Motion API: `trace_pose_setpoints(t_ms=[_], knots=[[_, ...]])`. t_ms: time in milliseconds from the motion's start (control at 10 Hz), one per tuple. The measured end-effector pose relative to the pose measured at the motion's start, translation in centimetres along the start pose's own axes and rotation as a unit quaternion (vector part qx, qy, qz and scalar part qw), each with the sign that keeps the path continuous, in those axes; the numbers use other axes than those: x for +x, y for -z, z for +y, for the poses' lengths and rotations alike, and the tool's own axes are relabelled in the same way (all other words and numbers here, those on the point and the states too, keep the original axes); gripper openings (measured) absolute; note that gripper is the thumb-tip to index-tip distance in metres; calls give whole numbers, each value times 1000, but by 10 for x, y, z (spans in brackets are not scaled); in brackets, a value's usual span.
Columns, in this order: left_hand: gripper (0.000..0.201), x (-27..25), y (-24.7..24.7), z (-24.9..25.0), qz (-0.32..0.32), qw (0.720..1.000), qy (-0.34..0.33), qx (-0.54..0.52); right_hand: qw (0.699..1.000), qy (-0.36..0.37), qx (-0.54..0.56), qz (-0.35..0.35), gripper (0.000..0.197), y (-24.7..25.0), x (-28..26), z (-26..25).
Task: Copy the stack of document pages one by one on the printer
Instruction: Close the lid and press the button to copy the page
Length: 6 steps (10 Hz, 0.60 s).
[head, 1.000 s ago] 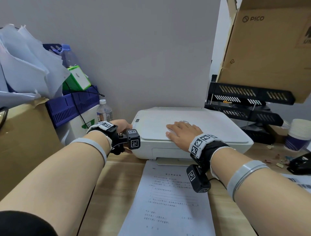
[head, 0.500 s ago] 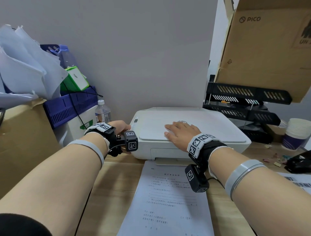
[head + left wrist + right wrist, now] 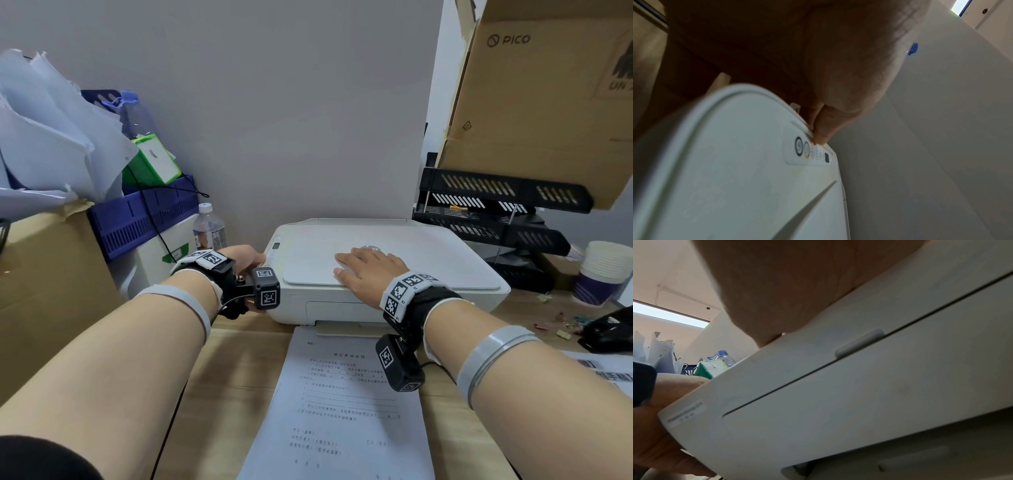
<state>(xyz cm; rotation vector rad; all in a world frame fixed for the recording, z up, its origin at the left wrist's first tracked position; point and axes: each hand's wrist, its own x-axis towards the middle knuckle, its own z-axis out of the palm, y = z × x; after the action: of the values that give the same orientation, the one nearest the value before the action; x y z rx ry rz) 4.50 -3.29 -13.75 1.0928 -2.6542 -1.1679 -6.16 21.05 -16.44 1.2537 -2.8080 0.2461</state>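
Printer under flat right hand, left fingertip on buttons.

light: soft, even, ceiling strip | head: sharp, edges bowed | wrists: blurred, palms underexposed, grainy

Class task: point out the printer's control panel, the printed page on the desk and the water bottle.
control panel (image 3: 809, 151), left wrist view, on its round buttons.
printed page (image 3: 346, 404), head view, mid-sheet text.
water bottle (image 3: 208, 229), head view, on its label.
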Motion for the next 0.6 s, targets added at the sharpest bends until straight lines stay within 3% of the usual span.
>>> trace_pose_setpoints(t_ms=[300,500,600], knots=[[35,-9,-2,5,-7,1000,18,-8,1000,-2,-4,-7,58,1,0,0],[34,-19,1,13,-18,998,58,-35,999,4,-36,-17,73,2,0,0],[29,-11,-2,10,-6,998,44,-38,999,7,-38,-30,80,4,-1,0]])
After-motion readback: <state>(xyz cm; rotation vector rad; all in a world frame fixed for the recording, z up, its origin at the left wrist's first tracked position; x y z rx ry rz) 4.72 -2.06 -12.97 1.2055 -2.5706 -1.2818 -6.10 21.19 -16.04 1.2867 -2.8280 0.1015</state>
